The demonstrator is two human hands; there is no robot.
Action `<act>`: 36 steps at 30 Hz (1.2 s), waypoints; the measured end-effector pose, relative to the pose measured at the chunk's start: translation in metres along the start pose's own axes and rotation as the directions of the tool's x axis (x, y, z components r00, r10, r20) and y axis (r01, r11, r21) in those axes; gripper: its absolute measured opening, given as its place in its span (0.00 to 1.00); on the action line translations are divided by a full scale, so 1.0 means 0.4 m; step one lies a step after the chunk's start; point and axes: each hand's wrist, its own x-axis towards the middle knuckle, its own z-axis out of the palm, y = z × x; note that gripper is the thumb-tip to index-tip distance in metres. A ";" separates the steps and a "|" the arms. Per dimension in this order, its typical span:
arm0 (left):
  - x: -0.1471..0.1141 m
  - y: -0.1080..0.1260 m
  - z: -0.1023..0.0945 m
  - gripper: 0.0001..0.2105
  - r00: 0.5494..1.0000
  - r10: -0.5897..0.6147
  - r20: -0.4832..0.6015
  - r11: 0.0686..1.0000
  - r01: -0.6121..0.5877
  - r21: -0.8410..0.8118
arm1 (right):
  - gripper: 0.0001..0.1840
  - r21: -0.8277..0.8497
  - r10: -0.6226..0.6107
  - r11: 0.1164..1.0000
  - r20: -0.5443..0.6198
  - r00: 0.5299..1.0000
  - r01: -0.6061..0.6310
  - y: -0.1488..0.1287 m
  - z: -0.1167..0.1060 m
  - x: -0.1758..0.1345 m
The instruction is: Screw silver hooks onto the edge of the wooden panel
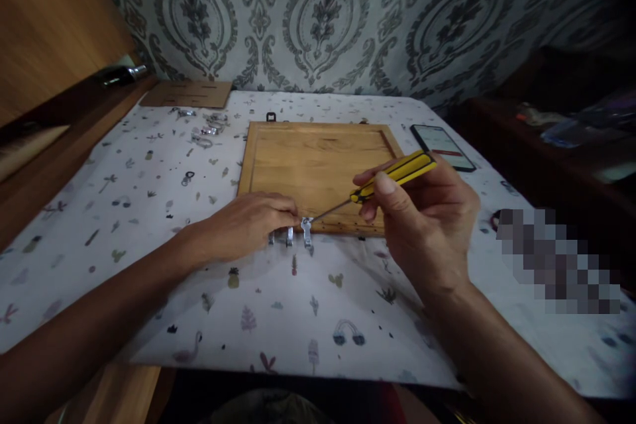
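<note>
Our right fingers hold a screwdriver slanted onto a clip on the board; what our left fingers beside it hold, we cannot tell. That slant could make the screwdriver slip.

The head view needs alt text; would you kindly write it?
A person's right hand holds a yellow screwdriver to a metal bracket at the near edge of a wooden board, with the left hand beside the bracket. Metal pieces, cardboard and a phone lie on the patterned tablecloth.

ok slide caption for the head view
Right hand holds a screwdriver to a fitting on the board, left hand alongside.
</note>
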 end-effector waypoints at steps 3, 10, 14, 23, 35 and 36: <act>-0.001 0.002 0.000 0.17 1.000 -0.005 -0.003 1.000 0.005 0.012 | 0.14 -0.125 0.085 0.989 0.064 0.994 -0.077 0.002 -0.007 0.006; 0.003 0.007 -0.002 0.13 1.000 -0.010 -0.009 1.000 0.011 0.011 | 0.18 -0.618 0.392 0.783 0.397 0.830 -0.074 0.003 -0.014 0.010; 0.006 0.006 0.000 0.12 1.000 -0.018 -0.003 1.000 0.018 -0.003 | 0.18 -0.685 0.463 0.725 0.410 0.786 -0.070 -0.001 -0.012 0.005; -0.002 0.001 0.006 0.12 1.000 -0.011 -0.024 1.000 0.010 -0.014 | 0.18 -0.702 0.540 0.708 0.463 0.703 -0.081 0.001 -0.012 -0.001; -0.001 0.002 0.003 0.15 1.000 -0.014 -0.019 1.000 0.013 -0.017 | 0.18 -0.380 0.301 0.905 0.246 0.921 -0.194 0.009 -0.006 -0.005; -0.001 0.002 0.003 0.16 1.000 -0.013 -0.018 1.000 0.012 -0.015 | 0.17 -0.318 0.253 0.928 0.161 0.954 -0.192 0.007 -0.006 -0.005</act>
